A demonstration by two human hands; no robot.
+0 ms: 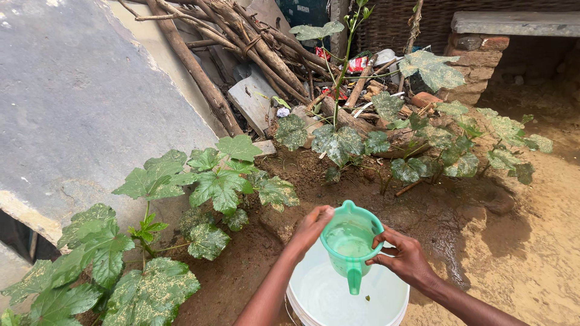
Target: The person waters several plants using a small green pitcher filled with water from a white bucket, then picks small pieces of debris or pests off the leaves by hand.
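Place: at the edge of a dirt garden bed beside a grey wall point(72, 108), seen from the head camera looking down.
Jug: a green plastic jug point(351, 240) holding water, held level above a white bucket point(314, 296) that stands on the soil near the bottom of the view.
Left hand: the left hand point(310, 228) has its fingers curled over the jug's rim on the far-left side, gripping it.
Right hand: the right hand point(403, 258) presses fingers and thumb against the jug's right wall, closed on it; the handle points down toward the person, untouched.
Doing it well: as I judge it, keeping both hands on the rim and wall steadies the full jug; it should stay level until it is over the soil, then be tipped slowly by the spout so water does not wash out the dirt.
Plants: broad-leaved plants point(217, 181), some leaves speckled pale, grow left and beyond the jug.
Packages: among the stacked branches point(241, 36) at the back lie crumpled red-and-white wrappers point(357, 63) and a small white scrap; their print is too small to tell.
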